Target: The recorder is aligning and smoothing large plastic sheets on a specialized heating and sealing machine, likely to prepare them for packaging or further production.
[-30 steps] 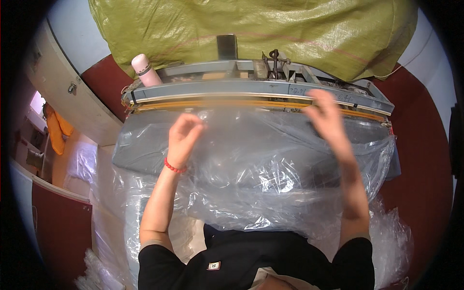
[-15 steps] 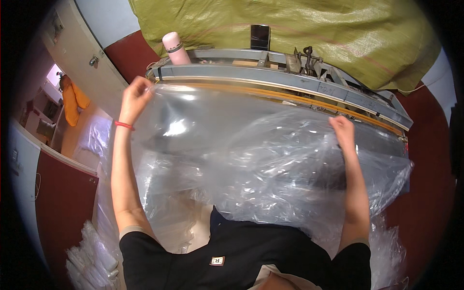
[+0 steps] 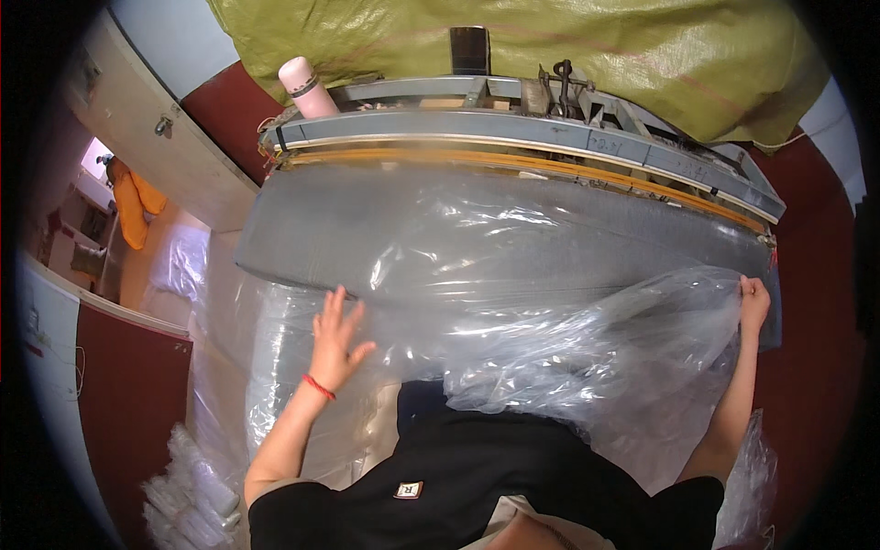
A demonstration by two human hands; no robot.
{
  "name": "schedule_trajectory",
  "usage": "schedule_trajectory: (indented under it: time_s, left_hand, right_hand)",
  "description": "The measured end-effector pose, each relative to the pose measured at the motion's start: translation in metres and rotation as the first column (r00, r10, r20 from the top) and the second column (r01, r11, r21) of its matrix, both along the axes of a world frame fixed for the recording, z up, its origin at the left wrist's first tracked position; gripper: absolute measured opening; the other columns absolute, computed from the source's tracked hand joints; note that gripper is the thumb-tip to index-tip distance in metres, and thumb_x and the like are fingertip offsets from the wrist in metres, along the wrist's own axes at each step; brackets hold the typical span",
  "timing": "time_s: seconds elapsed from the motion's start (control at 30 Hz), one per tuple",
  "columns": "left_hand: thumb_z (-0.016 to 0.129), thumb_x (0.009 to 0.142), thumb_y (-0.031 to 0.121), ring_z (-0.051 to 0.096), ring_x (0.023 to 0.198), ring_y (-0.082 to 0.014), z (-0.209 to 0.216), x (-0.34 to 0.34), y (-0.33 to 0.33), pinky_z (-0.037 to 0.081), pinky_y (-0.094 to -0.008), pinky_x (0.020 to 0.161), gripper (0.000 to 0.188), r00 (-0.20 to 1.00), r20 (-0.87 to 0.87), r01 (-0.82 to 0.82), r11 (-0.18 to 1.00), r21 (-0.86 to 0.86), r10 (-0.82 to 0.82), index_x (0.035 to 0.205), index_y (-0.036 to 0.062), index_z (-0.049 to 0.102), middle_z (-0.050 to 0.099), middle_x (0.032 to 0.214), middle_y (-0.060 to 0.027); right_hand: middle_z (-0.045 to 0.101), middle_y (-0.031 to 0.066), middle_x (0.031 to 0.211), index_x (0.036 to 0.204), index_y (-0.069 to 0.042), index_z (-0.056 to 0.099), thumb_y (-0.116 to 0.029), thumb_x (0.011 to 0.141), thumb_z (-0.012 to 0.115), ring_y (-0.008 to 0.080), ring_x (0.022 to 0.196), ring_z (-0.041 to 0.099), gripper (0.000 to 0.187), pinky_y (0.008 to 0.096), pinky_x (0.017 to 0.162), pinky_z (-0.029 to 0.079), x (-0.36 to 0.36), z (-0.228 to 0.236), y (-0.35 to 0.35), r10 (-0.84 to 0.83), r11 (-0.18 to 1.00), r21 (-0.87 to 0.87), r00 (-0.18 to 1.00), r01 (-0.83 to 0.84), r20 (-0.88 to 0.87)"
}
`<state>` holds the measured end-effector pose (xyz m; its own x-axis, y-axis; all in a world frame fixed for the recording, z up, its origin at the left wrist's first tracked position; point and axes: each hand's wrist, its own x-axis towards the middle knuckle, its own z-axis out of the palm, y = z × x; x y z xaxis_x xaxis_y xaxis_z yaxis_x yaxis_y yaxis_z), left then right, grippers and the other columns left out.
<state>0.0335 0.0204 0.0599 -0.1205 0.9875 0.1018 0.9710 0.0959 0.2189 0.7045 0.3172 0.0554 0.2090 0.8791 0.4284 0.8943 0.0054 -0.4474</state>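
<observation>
A large clear plastic sheet drapes over the grey work surface and hangs crumpled toward my body. My left hand, with a red cord at the wrist, is open with fingers spread over the plastic near the front edge of the surface. Whether it touches the film I cannot tell. At the right end my right hand is closed, pinching the edge of the plastic sheet. Behind the surface runs a long grey metal frame with an orange strip along its near side.
A pink bottle and a dark upright phone-like slab stand behind the frame, near a metal clamp. A yellow-green tarp hangs at the back. Bundled plastic lies at lower left, below an open door.
My left hand has let go of the sheet's far left corner and come down toward me, fingers spreading. My right hand has moved right and nearer, still pinching plastic.
</observation>
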Motion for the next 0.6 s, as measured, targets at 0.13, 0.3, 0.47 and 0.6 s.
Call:
schedule_trajectory:
  time_s: [0.13, 0.3, 0.47, 0.6]
  left_hand:
    - [0.060, 0.074, 0.037, 0.042, 0.113, -0.0283, -0.001, 0.032, -0.027, 0.034, -0.0504, 0.088, 0.044, 0.968, -0.052, 0.210, 0.901, -0.379, -0.247, 0.108, 0.0111, 0.055, 0.052, 0.112, -0.0138]
    - [0.059, 0.075, 0.025, 0.058, 0.073, -0.0311, 0.055, 0.071, 0.036, 0.047, -0.0386, 0.065, 0.023, 0.965, 0.233, 0.179, 0.953, -0.243, -0.122, 0.089, 0.0085, 0.062, 0.061, 0.080, -0.0119]
    - [0.059, 0.076, 0.026, 0.020, 0.126, -0.0334, 0.057, 0.077, 0.161, 0.019, -0.0425, 0.102, 0.062, 0.843, 0.078, 0.508, 0.835, 0.209, -0.532, 0.129, 0.0095, 0.032, 0.027, 0.135, -0.0138]
    - [0.057, 0.074, 0.024, 0.034, 0.118, -0.0351, 0.005, 0.022, 0.193, 0.032, -0.0425, 0.094, 0.051, 0.949, -0.165, 0.294, 0.942, 0.163, -0.268, 0.121, 0.0082, 0.044, 0.039, 0.127, -0.0162]
  right_hand:
    - [0.052, 0.0140, 0.061, 0.074, -0.001, 0.054, -0.029, 0.081, 0.056, 0.0251, 0.055, 0.048, 0.029, 0.0342, 0.054, 0.039, 0.017, -0.015, 0.003, -0.048, 0.999, 0.024, 0.999, 0.049, -0.008]
    - [0.056, 0.0147, 0.068, 0.077, -0.005, 0.054, -0.037, 0.081, 0.053, 0.0310, 0.062, 0.053, 0.032, 0.0375, 0.057, 0.040, 0.008, -0.009, 0.000, -0.095, 0.995, 0.000, 0.989, 0.096, 0.114]
    - [0.058, 0.0135, 0.071, 0.080, -0.008, 0.057, -0.040, 0.079, 0.054, 0.0312, 0.068, 0.056, 0.032, 0.0366, 0.060, 0.042, 0.002, -0.004, 0.004, -0.106, 0.994, -0.026, 0.993, 0.107, 0.053]
    - [0.059, 0.0115, 0.072, 0.081, -0.009, 0.058, -0.038, 0.078, 0.055, 0.0299, 0.069, 0.057, 0.029, 0.0369, 0.060, 0.043, -0.004, -0.002, 0.008, -0.092, 0.996, -0.003, 0.994, 0.093, 0.066]
